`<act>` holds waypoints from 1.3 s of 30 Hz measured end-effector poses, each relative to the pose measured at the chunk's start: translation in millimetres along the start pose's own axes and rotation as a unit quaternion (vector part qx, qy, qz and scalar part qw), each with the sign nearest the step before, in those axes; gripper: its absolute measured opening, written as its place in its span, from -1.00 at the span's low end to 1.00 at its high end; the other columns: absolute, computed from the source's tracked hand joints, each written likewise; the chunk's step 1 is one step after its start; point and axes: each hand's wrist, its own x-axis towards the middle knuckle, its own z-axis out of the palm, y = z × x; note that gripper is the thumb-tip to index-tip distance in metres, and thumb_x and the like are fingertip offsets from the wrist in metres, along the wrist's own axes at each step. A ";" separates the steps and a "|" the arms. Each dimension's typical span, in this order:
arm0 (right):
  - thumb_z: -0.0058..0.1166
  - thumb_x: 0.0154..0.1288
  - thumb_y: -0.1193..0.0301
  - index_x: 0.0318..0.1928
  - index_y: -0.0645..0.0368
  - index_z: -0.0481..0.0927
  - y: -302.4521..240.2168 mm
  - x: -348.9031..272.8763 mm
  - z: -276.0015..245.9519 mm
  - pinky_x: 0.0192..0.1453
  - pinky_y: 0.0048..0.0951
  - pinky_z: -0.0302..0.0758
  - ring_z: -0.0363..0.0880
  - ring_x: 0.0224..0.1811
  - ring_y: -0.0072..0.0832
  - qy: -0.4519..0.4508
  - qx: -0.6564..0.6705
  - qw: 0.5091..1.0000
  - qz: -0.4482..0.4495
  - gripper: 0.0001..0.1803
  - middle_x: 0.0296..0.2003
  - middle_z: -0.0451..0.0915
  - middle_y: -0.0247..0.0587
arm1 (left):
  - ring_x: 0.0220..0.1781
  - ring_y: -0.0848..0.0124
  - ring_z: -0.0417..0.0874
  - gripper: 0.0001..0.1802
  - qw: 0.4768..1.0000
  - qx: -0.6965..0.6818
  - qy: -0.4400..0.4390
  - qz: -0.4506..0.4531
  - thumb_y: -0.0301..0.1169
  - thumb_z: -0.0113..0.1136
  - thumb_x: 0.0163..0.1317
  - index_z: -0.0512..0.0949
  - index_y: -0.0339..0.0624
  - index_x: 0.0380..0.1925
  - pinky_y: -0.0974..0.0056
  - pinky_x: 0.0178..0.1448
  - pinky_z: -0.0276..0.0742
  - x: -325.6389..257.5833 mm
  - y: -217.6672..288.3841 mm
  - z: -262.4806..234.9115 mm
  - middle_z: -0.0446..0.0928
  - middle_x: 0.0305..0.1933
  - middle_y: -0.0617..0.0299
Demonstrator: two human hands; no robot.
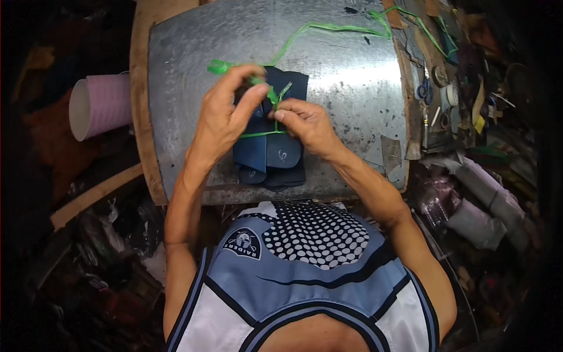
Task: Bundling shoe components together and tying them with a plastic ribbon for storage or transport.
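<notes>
The left hand (226,111) pinches the green plastic twine (258,82), thin, light and probably slippery. It wraps the stack of dark blue leather pieces (271,149), flat and floppy, on the metal-topped bench (352,76). The right hand (305,123) clamps the knot.

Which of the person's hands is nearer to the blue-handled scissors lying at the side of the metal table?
The right hand. It pinches the green strip over the dark blue stack, on the side toward the scissors. The left hand is farther off, across the stack.
</notes>
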 end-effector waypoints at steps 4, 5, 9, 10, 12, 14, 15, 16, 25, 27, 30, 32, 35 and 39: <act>0.07 0.37 0.37 -0.21 0.26 0.63 12.5 7.8 -9.5 -0.61 -0.68 0.04 0.13 -0.67 -0.82 -0.016 0.090 0.996 0.013 -0.80 -0.65 0.35 -0.57 | -0.46 0.39 0.56 -0.80 0.989 0.055 0.102 -0.091 -0.47 0.28 0.16 0.57 -0.26 -0.22 0.31 -0.35 0.47 -47.5 6.0 24.8 0.52 -0.46 0.17; 0.07 0.37 0.37 -0.20 0.26 0.63 13.3 6.0 -7.9 -0.61 -0.69 0.06 0.15 -0.66 -0.82 -0.018 0.090 0.996 0.010 -0.80 -0.63 0.38 -0.55 | -0.46 0.34 0.55 -0.78 0.988 0.095 0.060 -0.102 -0.44 0.30 0.13 0.58 -0.25 -0.22 0.27 -0.34 0.47 -55.5 4.1 34.0 0.50 -0.48 0.17; 0.05 0.39 0.38 -0.17 0.29 0.61 8.8 -3.8 -1.1 -0.47 -0.69 0.25 0.28 -0.56 -0.77 -0.035 0.074 0.997 -0.016 -0.79 -0.50 0.52 -0.42 | -0.45 0.22 0.54 -0.76 0.975 0.188 0.027 -0.113 -0.37 0.36 0.05 0.62 -0.21 -0.28 0.16 -0.33 0.45 -60.8 2.4 49.9 0.46 -0.52 0.15; 0.04 0.39 0.38 -0.16 0.30 0.61 9.0 -4.5 -0.4 -0.40 -0.68 0.33 0.34 -0.52 -0.75 -0.035 0.056 0.998 -0.023 -0.78 -0.46 0.55 -0.39 | -0.45 0.22 0.54 -0.76 0.976 0.189 0.024 -0.110 -0.37 0.36 0.05 0.62 -0.21 -0.28 0.16 -0.33 0.45 -59.6 2.2 49.7 0.46 -0.52 0.15; 0.00 0.40 0.41 -0.14 0.33 0.60 13.0 -4.5 -4.5 -0.25 -0.65 0.44 0.44 -0.42 -0.68 -0.034 0.066 0.996 -0.044 -0.78 -0.45 0.55 -0.36 | -0.46 0.22 0.54 -0.81 0.972 0.171 0.003 -0.161 -0.35 0.36 0.05 0.62 -0.22 -0.38 0.16 -0.35 0.43 -56.8 -0.2 46.4 0.47 -0.52 0.14; -0.05 0.42 0.46 -0.14 0.34 0.60 5.4 -9.5 -21.2 -0.22 -0.58 0.48 0.49 -0.35 -0.63 -0.049 0.115 0.991 -0.044 -0.79 -0.41 0.56 -0.34 | -0.48 0.25 0.53 -0.81 0.973 0.162 0.010 -0.163 -0.36 0.36 0.05 0.63 -0.26 -0.44 0.18 -0.37 0.42 -54.0 1.2 46.6 0.46 -0.54 0.15; -0.02 0.37 0.53 -0.12 0.28 0.62 -3.7 -15.1 -27.4 -0.27 -0.54 0.47 0.48 -0.37 -0.58 -0.011 0.070 0.992 -0.106 -0.83 -0.43 0.54 -0.32 | -0.49 0.27 0.53 -0.82 0.972 0.159 0.015 -0.174 -0.36 0.36 0.05 0.63 -0.26 -0.45 0.20 -0.38 0.41 -55.9 1.9 45.2 0.46 -0.55 0.15; -0.02 0.37 0.53 -0.12 0.28 0.62 -2.9 -18.0 -42.0 -0.27 -0.54 0.47 0.48 -0.37 -0.58 -0.007 0.073 0.992 -0.106 -0.83 -0.43 0.54 -0.32 | -0.50 0.30 0.52 -0.82 0.971 0.154 0.016 -0.181 -0.37 0.36 0.05 0.63 -0.26 -0.45 0.22 -0.40 0.40 -53.9 3.5 45.8 0.45 -0.55 0.16; 0.16 0.14 0.59 -0.08 0.12 0.67 34.6 -9.6 -96.6 -0.21 -0.38 0.51 0.58 -0.29 -0.36 -0.034 -0.481 0.807 -0.342 -0.69 -0.30 0.60 -0.15 | -0.52 0.39 0.49 -0.82 0.965 0.168 -0.002 -0.202 -0.39 0.37 0.03 0.63 -0.28 -0.45 0.29 -0.41 0.38 -45.1 5.2 44.2 0.46 -0.55 0.18; 0.17 0.14 0.58 -0.10 0.13 0.67 41.2 -7.8 -74.1 -0.18 -0.39 0.52 0.59 -0.27 -0.35 0.014 -0.378 0.884 -0.275 -0.72 -0.31 0.62 -0.15 | -0.52 0.39 0.49 -0.82 0.964 0.168 -0.007 -0.205 -0.39 0.38 0.03 0.63 -0.28 -0.45 0.29 -0.41 0.38 -44.8 6.4 44.9 0.45 -0.56 0.18; 0.13 0.17 0.53 -0.16 0.15 0.68 42.9 -7.6 -37.9 -0.15 -0.36 0.55 0.62 -0.30 -0.26 0.090 -0.271 0.931 -0.226 -0.78 -0.32 0.64 -0.11 | -0.51 0.48 0.44 -0.80 0.964 0.159 -0.008 -0.212 -0.38 0.37 0.08 0.61 -0.30 -0.46 0.33 -0.40 0.34 -45.0 5.8 44.2 0.44 -0.54 0.23; 0.15 0.13 0.53 -0.21 0.16 0.68 41.8 -9.5 -31.0 -0.12 -0.32 0.55 0.62 -0.28 -0.21 0.091 -0.289 0.925 -0.229 -0.82 -0.34 0.64 -0.08 | -0.52 0.48 0.42 -0.79 0.967 0.156 -0.010 -0.203 -0.37 0.38 0.08 0.61 -0.31 -0.46 0.33 -0.41 0.33 -44.8 7.6 43.5 0.43 -0.54 0.22; 0.15 0.11 0.55 -0.24 0.17 0.67 36.0 -13.3 -33.7 -0.10 -0.26 0.52 0.59 -0.24 -0.17 0.057 -0.347 0.913 -0.209 -0.83 -0.32 0.61 -0.08 | -0.53 0.34 0.49 -0.81 0.966 0.172 -0.013 -0.194 -0.36 0.37 0.05 0.63 -0.25 -0.44 0.25 -0.42 0.37 -46.1 5.7 42.6 0.46 -0.55 0.18; 0.13 0.11 0.57 -0.20 0.17 0.66 30.4 -14.2 -36.0 -0.09 -0.23 0.48 0.56 -0.21 -0.18 0.015 -0.402 0.890 -0.217 -0.79 -0.29 0.57 -0.11 | -0.54 0.32 0.49 -0.82 0.967 0.172 -0.004 -0.186 -0.34 0.37 0.06 0.62 -0.22 -0.44 0.22 -0.42 0.36 -47.6 2.9 40.7 0.44 -0.56 0.18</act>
